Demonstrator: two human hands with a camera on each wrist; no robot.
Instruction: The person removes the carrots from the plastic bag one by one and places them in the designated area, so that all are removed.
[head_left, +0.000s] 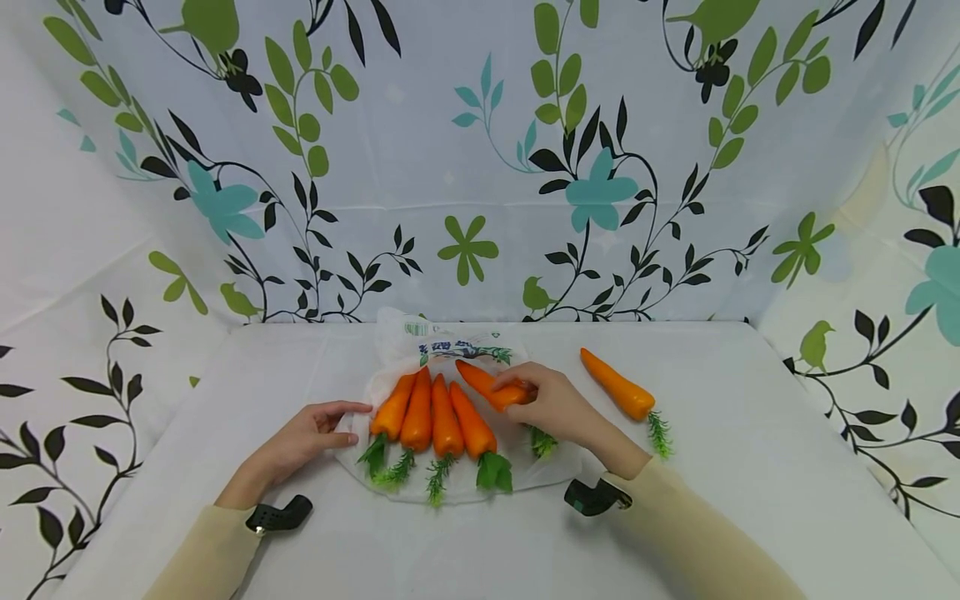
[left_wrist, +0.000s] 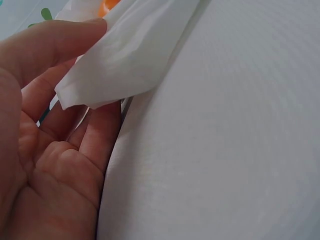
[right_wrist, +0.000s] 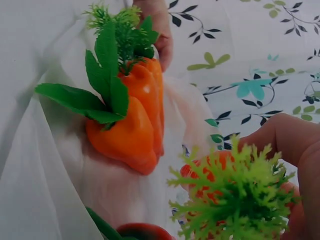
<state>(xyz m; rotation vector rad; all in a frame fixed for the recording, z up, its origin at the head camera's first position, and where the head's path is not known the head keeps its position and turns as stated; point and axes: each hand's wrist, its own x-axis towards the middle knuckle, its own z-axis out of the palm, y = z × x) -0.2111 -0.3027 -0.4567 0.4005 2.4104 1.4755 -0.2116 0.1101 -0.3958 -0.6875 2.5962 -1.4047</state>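
Note:
A white plastic bag [head_left: 525,471] with printing at its far end is spread on the table. Four toy carrots [head_left: 447,421] with green tops lie side by side on it, tips pointing away from me. At their left, my left hand [head_left: 309,433] pinches the bag's edge [left_wrist: 125,60], thumb above and fingers beneath. My right hand [head_left: 553,404] grips another toy carrot [head_left: 480,383] just right of the row, its tip pointing far left. In the right wrist view, the feathery green top [right_wrist: 232,200] of the held carrot covers much of its body.
One more toy carrot [head_left: 618,385] lies on the white table [head_left: 750,467] to the right, beyond my right forearm. A dark red thing [right_wrist: 145,231] with a green stem shows at the bottom of the right wrist view. A patterned curtain [head_left: 465,167] hangs behind the table.

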